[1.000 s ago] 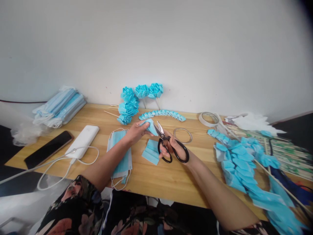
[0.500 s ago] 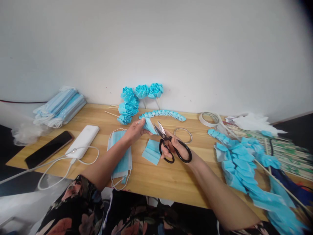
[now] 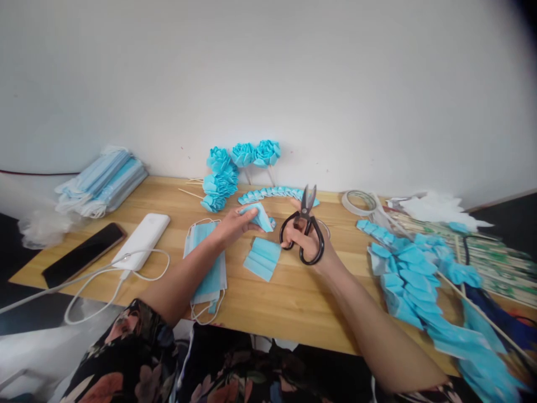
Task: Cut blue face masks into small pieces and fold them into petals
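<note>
Matt blue pleated cloth piece [image 3: 259,216] beside scissors [image 3: 305,224] with glossy black handles and what look like dull metal blades, above a smooth pale wood table [image 3: 268,302]; near its left edge, a glossy phone [image 3: 83,254].

A pale wooden tabletop [image 3: 268,302] stands pushed against a plain white wall [image 3: 268,73], which fills the view from nine to three o'clock; soft, even light falls across both, and dark floor [image 3: 509,221] shows past the tabletop's edge at three o'clock
</note>
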`<state>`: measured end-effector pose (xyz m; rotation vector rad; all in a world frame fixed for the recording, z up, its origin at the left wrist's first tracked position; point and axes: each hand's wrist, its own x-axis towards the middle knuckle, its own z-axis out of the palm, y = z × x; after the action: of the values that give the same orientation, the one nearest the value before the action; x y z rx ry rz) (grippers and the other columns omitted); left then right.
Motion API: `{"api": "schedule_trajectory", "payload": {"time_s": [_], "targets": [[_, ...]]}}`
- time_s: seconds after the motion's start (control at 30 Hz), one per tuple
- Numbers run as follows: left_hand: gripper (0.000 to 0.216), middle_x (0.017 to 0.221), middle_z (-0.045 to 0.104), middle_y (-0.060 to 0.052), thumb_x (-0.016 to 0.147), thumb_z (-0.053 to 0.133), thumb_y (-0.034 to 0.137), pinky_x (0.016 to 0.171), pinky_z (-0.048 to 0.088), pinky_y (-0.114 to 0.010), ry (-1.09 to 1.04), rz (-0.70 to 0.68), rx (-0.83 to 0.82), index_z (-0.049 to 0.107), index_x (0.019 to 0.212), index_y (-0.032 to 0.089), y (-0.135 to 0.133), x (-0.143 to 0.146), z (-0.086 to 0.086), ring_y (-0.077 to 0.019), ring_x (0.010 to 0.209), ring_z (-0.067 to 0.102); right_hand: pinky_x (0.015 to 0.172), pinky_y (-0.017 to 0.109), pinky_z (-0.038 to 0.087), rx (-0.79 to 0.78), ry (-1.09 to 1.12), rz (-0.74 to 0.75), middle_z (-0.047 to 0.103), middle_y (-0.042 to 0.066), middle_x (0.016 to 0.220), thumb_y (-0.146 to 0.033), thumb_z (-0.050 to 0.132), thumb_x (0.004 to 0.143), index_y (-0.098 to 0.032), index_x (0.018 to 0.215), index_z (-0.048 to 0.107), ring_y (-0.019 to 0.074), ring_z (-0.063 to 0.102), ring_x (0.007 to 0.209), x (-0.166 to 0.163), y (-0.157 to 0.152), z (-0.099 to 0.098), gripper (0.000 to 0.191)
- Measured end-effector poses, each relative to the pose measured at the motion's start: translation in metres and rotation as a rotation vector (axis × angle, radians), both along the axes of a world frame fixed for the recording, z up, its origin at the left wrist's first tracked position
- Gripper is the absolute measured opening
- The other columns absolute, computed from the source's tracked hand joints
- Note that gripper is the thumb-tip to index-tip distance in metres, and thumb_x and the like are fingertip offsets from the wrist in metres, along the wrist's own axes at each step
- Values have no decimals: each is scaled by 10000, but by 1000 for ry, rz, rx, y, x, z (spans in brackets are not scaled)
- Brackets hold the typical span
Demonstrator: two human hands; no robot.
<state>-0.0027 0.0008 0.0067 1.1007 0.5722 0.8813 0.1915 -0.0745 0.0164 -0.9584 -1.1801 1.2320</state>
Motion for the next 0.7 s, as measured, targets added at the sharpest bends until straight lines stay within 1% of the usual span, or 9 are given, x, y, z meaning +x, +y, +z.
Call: {"api": "schedule_trajectory", "payload": {"time_s": [0.03,0.1,0.2,0.27,0.43,0.6,0.67,0.7], "targets": [[416,804,719,-95,727,766,469,673,578,-313,-3,-17,-16,678,890,97,-2,0,1,-222,779,703,562,299,559,7,-56,-60,560,-46,730,-402,753,747,-247,1388,436,130,591,553,0,1,1,732],[369,850,714,-78,740,773,377,682,584,-326,-12,-33,-45,663,981,119,-5,1,3,-210,780,700,572,291,553,29,-160,-107,594,-35,791,-358,751,747,-255,1382,446,128,613,572,0,1,2,712],[428,894,701,-47,741,764,247,707,590,-345,-8,-80,-47,609,1134,176,-8,1,3,-195,768,700,591,286,551,52,-233,-91,623,-22,831,-348,713,776,-250,1388,447,119,616,581,-1,0,0,675],[467,892,695,-41,752,742,207,728,588,-347,10,-134,-21,579,1189,194,-9,1,3,-192,770,702,588,284,554,38,-224,-75,632,-12,848,-355,702,779,-238,1401,435,122,619,595,-3,-1,-1,687],[465,864,685,-34,771,720,203,728,587,-328,61,-179,30,566,1209,200,-10,2,1,-170,757,687,569,275,561,-9,-181,-37,629,-7,852,-353,703,772,-253,1414,431,131,615,628,-4,-1,-4,705],[465,878,672,-36,783,718,242,703,583,-304,105,-214,65,561,1219,205,-12,4,0,-150,724,671,557,269,555,-8,-179,18,588,-25,828,-272,675,776,-278,1395,459,119,609,602,-3,-2,-8,655],[485,912,662,-44,784,719,279,672,581,-292,131,-207,83,552,1234,208,-13,6,0,-149,728,664,548,266,545,-3,-174,29,573,-33,808,-252,660,775,-272,1388,465,113,607,576,-4,-2,-7,643],[501,942,656,-50,783,719,297,651,576,-280,153,-176,101,543,1244,211,-14,7,0,-149,739,659,547,264,539,3,-168,24,568,-37,800,-250,654,776,-266,1385,467,110,607,565,-5,-3,-7,637]]}}
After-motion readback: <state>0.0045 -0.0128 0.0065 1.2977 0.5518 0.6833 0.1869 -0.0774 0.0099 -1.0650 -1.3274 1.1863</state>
